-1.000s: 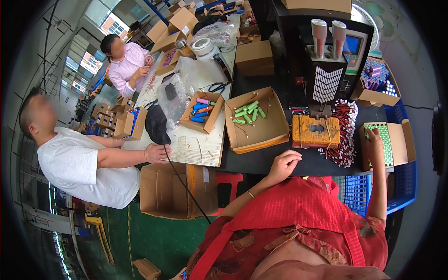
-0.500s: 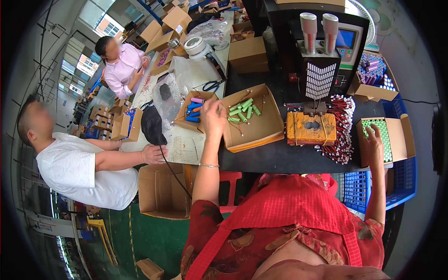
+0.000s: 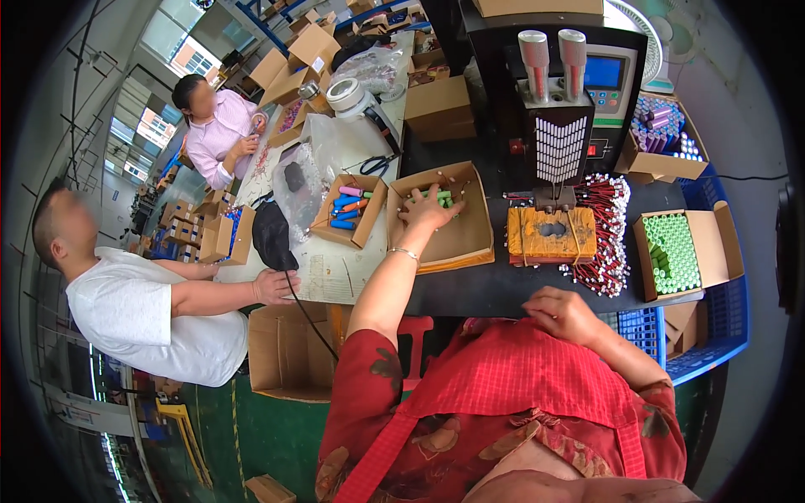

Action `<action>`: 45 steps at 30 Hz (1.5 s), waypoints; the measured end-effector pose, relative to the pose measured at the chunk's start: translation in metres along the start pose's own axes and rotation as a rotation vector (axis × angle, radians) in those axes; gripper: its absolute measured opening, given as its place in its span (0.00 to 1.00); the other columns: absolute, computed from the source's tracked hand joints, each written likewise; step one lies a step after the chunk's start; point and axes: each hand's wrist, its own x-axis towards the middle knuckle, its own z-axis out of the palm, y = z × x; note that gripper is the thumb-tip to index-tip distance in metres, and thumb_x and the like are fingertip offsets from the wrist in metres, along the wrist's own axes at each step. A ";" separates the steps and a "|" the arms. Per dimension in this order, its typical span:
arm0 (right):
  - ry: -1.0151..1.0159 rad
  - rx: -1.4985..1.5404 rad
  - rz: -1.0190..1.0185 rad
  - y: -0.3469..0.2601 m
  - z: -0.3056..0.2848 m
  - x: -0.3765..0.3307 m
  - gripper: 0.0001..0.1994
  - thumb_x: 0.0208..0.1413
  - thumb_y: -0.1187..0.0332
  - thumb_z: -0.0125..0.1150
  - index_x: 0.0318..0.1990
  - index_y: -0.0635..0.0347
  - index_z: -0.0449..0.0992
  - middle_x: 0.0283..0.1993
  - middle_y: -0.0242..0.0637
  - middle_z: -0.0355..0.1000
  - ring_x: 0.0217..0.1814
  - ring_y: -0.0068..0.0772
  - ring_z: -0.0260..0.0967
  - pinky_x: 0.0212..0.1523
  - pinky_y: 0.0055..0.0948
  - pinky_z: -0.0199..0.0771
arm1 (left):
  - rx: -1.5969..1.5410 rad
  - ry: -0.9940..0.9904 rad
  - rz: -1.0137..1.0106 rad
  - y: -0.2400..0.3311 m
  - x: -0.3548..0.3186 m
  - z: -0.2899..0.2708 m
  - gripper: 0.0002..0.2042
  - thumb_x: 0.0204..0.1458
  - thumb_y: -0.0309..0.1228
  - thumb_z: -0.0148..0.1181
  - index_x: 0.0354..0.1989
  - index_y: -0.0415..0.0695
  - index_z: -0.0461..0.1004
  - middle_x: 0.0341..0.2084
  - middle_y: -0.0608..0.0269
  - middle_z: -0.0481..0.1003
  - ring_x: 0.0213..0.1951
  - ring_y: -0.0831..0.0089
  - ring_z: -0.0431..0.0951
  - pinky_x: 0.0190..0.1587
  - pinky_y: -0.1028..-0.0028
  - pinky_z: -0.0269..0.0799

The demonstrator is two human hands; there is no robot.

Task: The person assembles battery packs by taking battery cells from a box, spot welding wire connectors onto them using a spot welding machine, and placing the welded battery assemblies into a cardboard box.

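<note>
My left hand (image 3: 428, 211) reaches into a shallow cardboard box (image 3: 480, 245), fingers spread over green cylindrical battery cells (image 3: 446, 199) with thin wires; it partly covers them. At the table's front edge, before the red apron, my right hand (image 3: 563, 313) is closed with curled fingers; whatever they hold is hidden. Ahead of it sits an orange-yellow block (image 3: 552, 235) with a dark hollow on top, under the head of a black welding-type machine (image 3: 558, 126). To the right, a carton (image 3: 711, 239) holds upright green cells (image 3: 675, 247), with a gap at its left side.
Left of the shallow box, a small carton (image 3: 371, 225) contains blue, orange and pink cells. Red-black leads with white connectors (image 3: 608, 239) lie beside the block. Blue crates (image 3: 731, 314) stand at right. Two people are at the left table; one's hand (image 3: 275, 287) rests on it.
My left hand has moved right and down onto the green cells in the shallow box. My right hand has left the carton of upright cells and come leftward to the table's front edge.
</note>
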 end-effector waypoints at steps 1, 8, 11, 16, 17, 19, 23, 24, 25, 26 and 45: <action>-0.031 0.019 -0.042 0.003 0.012 0.005 0.06 0.46 0.75 0.58 0.34 0.63 0.75 0.34 0.41 0.71 0.34 0.42 0.70 0.35 0.32 0.72 | 0.072 0.032 -0.020 0.005 0.000 0.004 0.42 0.36 0.65 0.53 0.62 0.64 0.49 0.60 0.55 0.47 0.59 0.47 0.51 0.55 0.47 0.50; -0.217 0.156 -0.084 0.029 0.066 -0.016 0.07 0.48 0.72 0.58 0.34 0.63 0.76 0.33 0.42 0.72 0.35 0.40 0.72 0.37 0.31 0.73 | -0.075 0.119 0.103 -0.008 -0.005 0.016 0.32 0.41 0.51 0.60 0.56 0.59 0.59 0.53 0.52 0.53 0.55 0.47 0.56 0.50 0.53 0.64; -0.242 0.367 0.255 0.029 0.065 -0.023 0.08 0.50 0.72 0.57 0.37 0.65 0.76 0.36 0.45 0.74 0.38 0.38 0.72 0.41 0.30 0.72 | -0.103 0.093 0.144 -0.014 -0.009 0.017 0.29 0.40 0.44 0.61 0.54 0.56 0.61 0.52 0.51 0.55 0.52 0.46 0.61 0.49 0.57 0.67; -0.249 0.373 0.335 0.028 0.064 -0.021 0.08 0.51 0.72 0.56 0.37 0.65 0.76 0.36 0.44 0.74 0.39 0.36 0.72 0.41 0.29 0.71 | -0.194 0.127 0.204 -0.014 -0.019 0.015 0.24 0.34 0.33 0.63 0.46 0.52 0.69 0.46 0.50 0.65 0.44 0.54 0.71 0.47 0.65 0.68; -0.254 0.389 0.350 0.029 0.066 -0.023 0.09 0.51 0.72 0.56 0.38 0.64 0.76 0.37 0.44 0.74 0.39 0.35 0.72 0.41 0.28 0.71 | -0.195 0.126 0.205 -0.013 -0.019 0.018 0.24 0.34 0.33 0.63 0.46 0.52 0.69 0.46 0.50 0.65 0.44 0.54 0.71 0.47 0.65 0.68; -0.244 0.393 0.365 0.028 0.068 -0.025 0.09 0.51 0.71 0.56 0.38 0.64 0.76 0.36 0.43 0.74 0.38 0.34 0.72 0.41 0.28 0.71 | -0.245 0.264 0.312 -0.012 -0.020 0.026 0.21 0.33 0.30 0.63 0.42 0.51 0.72 0.42 0.52 0.69 0.44 0.57 0.71 0.46 0.65 0.69; -0.233 0.424 0.394 0.027 0.069 -0.029 0.10 0.53 0.69 0.56 0.39 0.63 0.76 0.35 0.41 0.75 0.37 0.29 0.72 0.39 0.26 0.70 | -0.379 0.335 0.345 -0.019 -0.013 0.030 0.21 0.36 0.24 0.59 0.45 0.48 0.71 0.33 0.59 0.74 0.37 0.58 0.75 0.38 0.66 0.72; -0.233 0.423 0.396 0.026 0.069 -0.029 0.10 0.53 0.69 0.56 0.39 0.63 0.76 0.35 0.41 0.75 0.37 0.29 0.72 0.39 0.26 0.70 | -0.701 0.250 0.261 -0.023 -0.008 0.031 0.20 0.37 0.23 0.58 0.44 0.45 0.71 0.29 0.60 0.74 0.31 0.62 0.75 0.32 0.68 0.72; -0.242 0.429 0.435 0.025 0.068 -0.030 0.10 0.53 0.68 0.56 0.39 0.63 0.76 0.35 0.40 0.75 0.36 0.28 0.71 0.39 0.25 0.70 | -1.019 0.158 0.170 -0.027 -0.003 0.032 0.18 0.38 0.22 0.56 0.42 0.41 0.71 0.25 0.61 0.73 0.25 0.65 0.75 0.25 0.71 0.72; -0.251 0.438 0.475 0.025 0.067 -0.030 0.10 0.53 0.67 0.56 0.39 0.63 0.76 0.34 0.39 0.75 0.36 0.26 0.71 0.38 0.25 0.70 | -1.287 0.052 0.193 -0.032 0.005 0.030 0.15 0.38 0.20 0.55 0.39 0.39 0.70 0.22 0.65 0.70 0.18 0.74 0.70 0.16 0.75 0.66; -0.880 0.427 0.173 0.118 0.102 0.026 0.09 0.56 0.66 0.51 0.40 0.58 0.75 0.35 0.32 0.74 0.38 0.22 0.69 0.41 0.23 0.69 | -0.351 0.068 0.429 -0.017 -0.031 0.042 0.12 0.32 0.29 0.60 0.31 0.51 0.75 0.24 0.58 0.75 0.29 0.60 0.76 0.29 0.62 0.71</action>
